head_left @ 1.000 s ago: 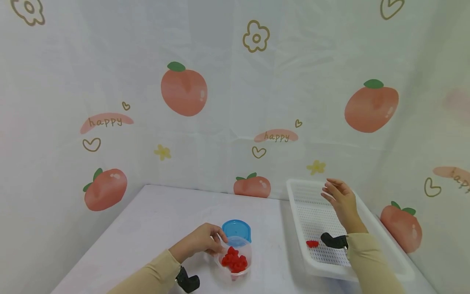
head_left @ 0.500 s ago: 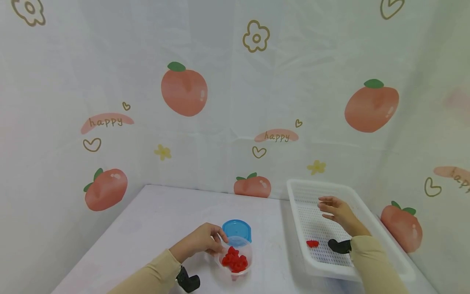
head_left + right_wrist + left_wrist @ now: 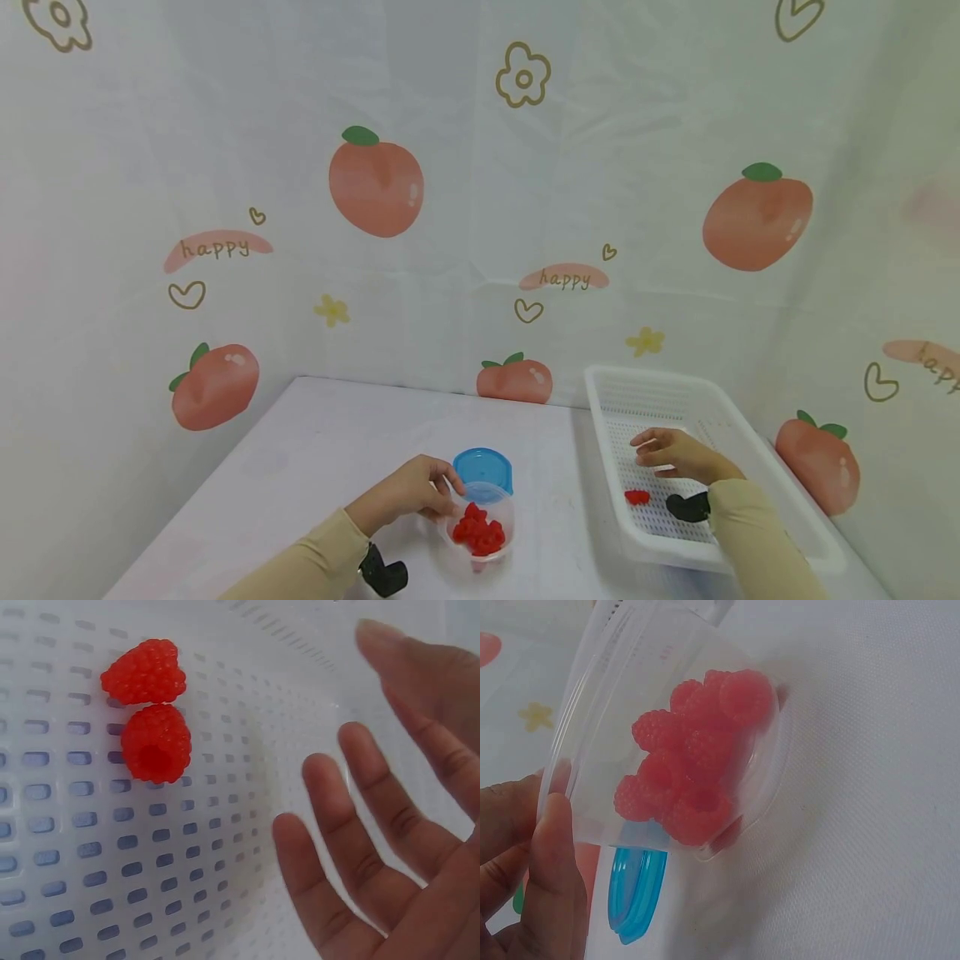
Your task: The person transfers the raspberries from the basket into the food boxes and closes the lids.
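My left hand (image 3: 415,492) pinches the rim of a clear plastic tub (image 3: 592,802) between thumb and fingers. Several red raspberries (image 3: 686,761) lie heaped inside the tub. Over the white perforated basket (image 3: 611,467) hangs my right hand (image 3: 678,455), its fingers spread and slightly bent around nothing. Two raspberries (image 3: 154,712) sit side by side on the basket floor, a short way from the right fingertips (image 3: 292,829).
Just behind the tub lies a blue lid (image 3: 482,468) on the white tabletop (image 3: 375,417). Raised walls surround the basket at the table's right side. A fruit-printed curtain (image 3: 465,317) hangs at the back.
My right hand has lowered from the far part of the basket toward the raspberries, its fingers swinging left. The left hand and the tub have not moved.
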A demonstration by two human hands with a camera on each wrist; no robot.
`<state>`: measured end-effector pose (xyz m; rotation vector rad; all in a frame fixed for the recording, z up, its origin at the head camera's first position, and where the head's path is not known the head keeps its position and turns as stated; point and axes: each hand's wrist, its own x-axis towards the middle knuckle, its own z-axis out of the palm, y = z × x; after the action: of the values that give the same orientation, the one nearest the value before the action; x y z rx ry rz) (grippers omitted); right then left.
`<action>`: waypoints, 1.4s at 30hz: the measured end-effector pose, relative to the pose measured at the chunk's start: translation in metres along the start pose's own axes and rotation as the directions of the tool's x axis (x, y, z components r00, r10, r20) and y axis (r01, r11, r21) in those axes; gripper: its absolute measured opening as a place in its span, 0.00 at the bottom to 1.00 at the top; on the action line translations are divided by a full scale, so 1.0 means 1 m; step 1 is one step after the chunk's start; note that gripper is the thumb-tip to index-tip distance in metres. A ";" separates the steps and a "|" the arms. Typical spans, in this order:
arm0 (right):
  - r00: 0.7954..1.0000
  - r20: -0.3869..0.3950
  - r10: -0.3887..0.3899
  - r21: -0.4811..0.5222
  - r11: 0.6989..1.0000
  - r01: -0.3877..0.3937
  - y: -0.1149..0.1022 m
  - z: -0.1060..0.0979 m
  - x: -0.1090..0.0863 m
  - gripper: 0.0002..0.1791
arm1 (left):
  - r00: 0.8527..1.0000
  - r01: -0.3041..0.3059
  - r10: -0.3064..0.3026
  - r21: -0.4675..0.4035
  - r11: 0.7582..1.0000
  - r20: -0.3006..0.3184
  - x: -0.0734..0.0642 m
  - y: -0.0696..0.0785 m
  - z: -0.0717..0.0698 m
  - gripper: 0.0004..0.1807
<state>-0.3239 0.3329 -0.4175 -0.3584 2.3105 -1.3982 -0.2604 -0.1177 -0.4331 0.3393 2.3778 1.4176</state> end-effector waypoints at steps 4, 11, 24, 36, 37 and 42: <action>0.998 0.050 0.047 0.003 0.999 -0.047 -0.001 0.001 -0.003 0.26 | 1.000 -0.002 0.002 -0.003 1.000 0.001 0.000 0.000 0.000 0.09; 0.979 0.083 0.185 -0.023 0.983 -0.184 0.001 0.006 -0.005 0.23 | 1.000 -0.004 0.004 -0.003 1.000 0.001 0.000 0.001 0.000 0.09; 0.958 0.173 0.228 -0.133 0.969 -0.207 0.008 0.010 -0.002 0.23 | 1.000 -0.006 0.006 -0.008 1.000 0.000 -0.001 0.002 0.000 0.09; 0.959 0.067 0.277 -0.250 0.935 -0.252 0.005 0.017 -0.004 0.15 | 1.000 -0.008 0.008 0.002 1.000 -0.001 -0.001 0.002 0.000 0.09; 0.959 0.068 0.276 -0.247 0.936 -0.251 0.005 0.017 -0.004 0.15 | 1.000 -0.005 0.005 0.003 1.000 -0.001 -0.001 0.002 0.000 0.09; 0.959 0.059 0.276 -0.239 0.937 -0.255 0.004 0.018 -0.005 0.14 | 1.000 0.001 -0.001 0.005 1.000 -0.002 -0.001 0.002 0.000 0.09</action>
<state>-0.3115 0.3231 -0.4277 -0.1631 2.3454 -0.9692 -0.2591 -0.1176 -0.4313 0.3378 2.3830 1.4122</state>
